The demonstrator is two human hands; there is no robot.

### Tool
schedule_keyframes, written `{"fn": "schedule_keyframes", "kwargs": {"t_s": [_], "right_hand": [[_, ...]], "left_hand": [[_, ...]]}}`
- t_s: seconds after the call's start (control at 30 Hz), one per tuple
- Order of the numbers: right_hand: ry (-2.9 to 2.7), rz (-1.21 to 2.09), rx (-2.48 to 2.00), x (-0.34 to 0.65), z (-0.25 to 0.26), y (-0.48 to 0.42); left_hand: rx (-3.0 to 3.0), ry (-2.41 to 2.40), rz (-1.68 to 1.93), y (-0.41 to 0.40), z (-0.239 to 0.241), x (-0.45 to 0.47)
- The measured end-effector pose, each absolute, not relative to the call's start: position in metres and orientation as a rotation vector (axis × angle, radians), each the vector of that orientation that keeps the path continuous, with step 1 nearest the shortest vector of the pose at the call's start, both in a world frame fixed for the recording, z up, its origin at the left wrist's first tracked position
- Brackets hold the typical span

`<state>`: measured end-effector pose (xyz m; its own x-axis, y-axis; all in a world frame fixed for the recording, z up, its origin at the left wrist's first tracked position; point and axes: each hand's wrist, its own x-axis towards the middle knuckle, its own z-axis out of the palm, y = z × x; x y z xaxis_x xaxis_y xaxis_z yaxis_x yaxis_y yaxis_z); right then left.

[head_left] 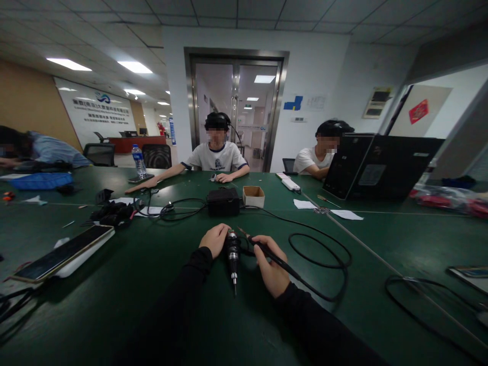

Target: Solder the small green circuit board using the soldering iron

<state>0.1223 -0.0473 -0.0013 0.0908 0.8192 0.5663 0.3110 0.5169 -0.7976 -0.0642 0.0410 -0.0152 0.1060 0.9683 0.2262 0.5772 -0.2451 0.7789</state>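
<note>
My left hand is curled round the top of a black electric screwdriver, which lies on the green table with its metal bit pointing toward me. My right hand grips a thin black pen-like tool, held like a pencil, its tip aimed up-left close to the screwdriver's body. A black cable runs from that tool and loops to the right on the table. Both sleeves are black.
A black power box and a small cardboard box sit beyond my hands. A tablet lies at left, an open laptop at right. Three other people sit around the table; a water bottle stands far left.
</note>
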Motion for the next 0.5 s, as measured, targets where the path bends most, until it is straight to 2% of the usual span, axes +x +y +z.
{"fn": "schedule_keyframes", "kwargs": {"t_s": [0.23,0.5], "right_hand": [[-1.503,0.501,-1.017,0.122,0.002,-0.050],[-1.517,0.514,-1.021,0.122,0.003,-0.051]], "left_hand": [[1.772,1.476,1.056,0.051,-0.028,-0.070],[1.722,1.430,1.007,0.047,-0.017,-0.072]]}}
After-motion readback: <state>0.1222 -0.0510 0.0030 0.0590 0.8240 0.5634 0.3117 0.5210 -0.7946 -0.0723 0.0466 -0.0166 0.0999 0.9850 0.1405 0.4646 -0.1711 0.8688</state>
